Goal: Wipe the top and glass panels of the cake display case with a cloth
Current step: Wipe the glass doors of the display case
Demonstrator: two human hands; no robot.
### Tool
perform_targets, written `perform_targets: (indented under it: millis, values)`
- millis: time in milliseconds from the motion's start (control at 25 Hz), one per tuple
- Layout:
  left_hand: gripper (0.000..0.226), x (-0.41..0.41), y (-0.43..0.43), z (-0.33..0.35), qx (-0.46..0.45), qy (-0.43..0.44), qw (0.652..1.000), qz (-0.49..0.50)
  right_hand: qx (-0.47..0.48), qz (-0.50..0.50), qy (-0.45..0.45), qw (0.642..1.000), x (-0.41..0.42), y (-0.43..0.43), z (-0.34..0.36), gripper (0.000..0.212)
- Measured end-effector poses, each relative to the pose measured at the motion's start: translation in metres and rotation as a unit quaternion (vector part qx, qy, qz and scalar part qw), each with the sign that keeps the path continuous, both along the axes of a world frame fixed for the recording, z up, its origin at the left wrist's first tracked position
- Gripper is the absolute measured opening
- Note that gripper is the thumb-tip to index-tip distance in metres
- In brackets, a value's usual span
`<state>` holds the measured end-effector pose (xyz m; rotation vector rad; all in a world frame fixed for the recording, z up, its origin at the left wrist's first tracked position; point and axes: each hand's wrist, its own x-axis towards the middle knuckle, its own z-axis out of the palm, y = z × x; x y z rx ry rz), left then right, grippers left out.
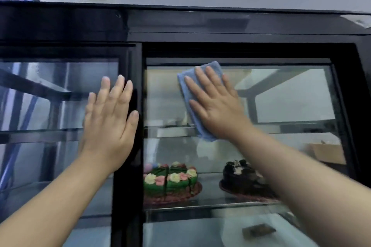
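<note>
Right hand (215, 106) flat, fingers spread, pressing blue cloth (192, 98) to right glass panel (281, 96) above the green cake (170, 178); left hand (111, 118) open, empty, bracing left of it; wiping under way; top apparently unwiped, though blur prevents certainty.

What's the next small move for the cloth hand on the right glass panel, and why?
Probably slide the right hand and blue cloth sideways to the right along the top of the right glass panel. The cloth sits flat near that panel's upper left, the rest lies beyond it, and the left hand braces the left panel.
</note>
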<state>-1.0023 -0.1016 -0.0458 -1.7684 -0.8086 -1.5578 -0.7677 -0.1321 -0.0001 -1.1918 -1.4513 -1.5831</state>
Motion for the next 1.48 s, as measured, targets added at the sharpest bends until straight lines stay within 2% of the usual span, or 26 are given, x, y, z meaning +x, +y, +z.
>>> perform_targets:
  millis: [40, 160, 200, 280, 360, 440, 520, 560, 600, 640, 760, 800, 920, 960, 1000, 1080, 1120, 1160, 1240, 1280, 1320, 1400, 1440, 1480]
  values:
    - [0.06, -0.009, 0.006, -0.012, -0.011, -0.007, 1.0, 0.013, -0.01, -0.004, 0.014, 1.0, 0.002, -0.002, 0.005, 0.053]
    - [0.058, -0.009, 0.013, -0.032, -0.004, -0.012, 1.0, 0.027, 0.003, -0.014, 0.206, 0.978, -0.039, 0.013, 0.017, 0.055]
    - [0.057, -0.006, 0.014, -0.033, 0.001, -0.014, 1.0, 0.028, 0.0, 0.005, 0.212, 0.977, -0.067, 0.022, 0.017, 0.055]
    - [0.057, -0.002, 0.014, -0.035, 0.006, -0.024, 0.999, 0.029, 0.003, 0.032, 0.148, 0.988, -0.108, 0.032, 0.005, 0.054]
    - [0.057, -0.001, 0.016, -0.036, 0.007, -0.023, 0.999, 0.033, 0.018, 0.052, 0.133, 0.99, -0.109, 0.036, -0.03, 0.053]
    - [0.058, -0.004, 0.015, -0.034, 0.003, -0.017, 0.999, 0.03, -0.01, 0.036, 0.122, 0.992, -0.099, 0.029, -0.1, 0.052]
    - [0.059, -0.004, 0.01, -0.033, -0.004, -0.015, 1.0, 0.017, -0.059, 0.004, 0.049, 0.997, -0.086, 0.012, -0.17, 0.052]
    - [0.058, -0.003, 0.006, -0.037, -0.006, -0.022, 1.0, 0.011, -0.067, -0.001, 0.005, 0.998, -0.074, 0.009, -0.181, 0.051]
    - [0.057, -0.001, 0.004, -0.044, -0.01, -0.031, 0.999, 0.008, -0.061, 0.002, -0.019, 0.998, -0.066, 0.009, -0.173, 0.051]
    - [0.057, 0.0, 0.002, -0.054, -0.014, -0.035, 0.999, 0.012, -0.046, -0.001, -0.007, 0.999, -0.062, 0.012, -0.155, 0.051]
    - [0.058, 0.005, 0.005, -0.076, -0.019, -0.019, 0.999, 0.032, 0.004, 0.021, 0.141, 0.99, -0.071, 0.014, -0.106, 0.051]
    - [0.058, 0.006, 0.007, -0.078, -0.019, -0.015, 0.999, 0.033, -0.003, 0.02, 0.14, 0.99, -0.069, 0.014, -0.116, 0.051]
    - [0.058, 0.004, 0.008, -0.074, -0.022, -0.016, 0.999, 0.03, -0.053, -0.017, -0.04, 0.998, -0.013, -0.005, -0.169, 0.051]
    - [0.058, 0.004, 0.007, -0.075, -0.027, -0.019, 0.999, 0.032, -0.058, -0.021, -0.052, 0.997, 0.014, -0.013, -0.165, 0.051]
    - [0.058, 0.006, 0.004, -0.076, -0.033, -0.027, 0.999, 0.033, -0.041, -0.024, -0.01, 0.999, 0.032, -0.018, -0.154, 0.051]
    - [0.058, 0.026, -0.009, -0.076, -0.021, -0.034, 0.998, 0.043, 0.018, -0.01, 0.149, 0.989, 0.035, -0.022, -0.131, 0.052]
    - [0.057, 0.044, -0.016, -0.078, -0.003, -0.018, 0.999, 0.046, 0.022, -0.015, 0.173, 0.984, 0.03, -0.021, -0.132, 0.053]
    - [0.057, 0.066, -0.022, -0.081, 0.014, 0.008, 0.999, 0.04, 0.011, -0.015, 0.137, 0.99, 0.034, -0.02, -0.14, 0.052]
    - [0.056, 0.1, -0.028, -0.092, 0.018, 0.04, 0.999, 0.009, -0.033, -0.029, -0.004, 0.999, 0.068, -0.027, -0.156, 0.051]
    - [0.056, 0.112, -0.028, -0.096, 0.009, 0.045, 0.999, -0.003, -0.04, -0.032, -0.017, 0.999, 0.091, -0.035, -0.151, 0.051]
    - [0.057, 0.12, -0.027, -0.1, 0.001, 0.048, 0.999, -0.008, -0.023, -0.031, 0.035, 0.999, 0.11, -0.041, -0.14, 0.052]
    - [0.059, 0.139, -0.024, -0.105, -0.005, 0.072, 0.997, -0.015, 0.042, -0.019, 0.202, 0.978, 0.123, -0.05, -0.127, 0.054]
    - [0.059, 0.146, -0.023, -0.107, -0.001, 0.083, 0.996, -0.016, 0.046, -0.017, 0.228, 0.972, 0.118, -0.048, -0.131, 0.055]
    - [0.06, 0.158, -0.024, -0.107, 0.007, 0.097, 0.995, -0.017, 0.03, -0.02, 0.202, 0.979, 0.116, -0.047, -0.142, 0.054]
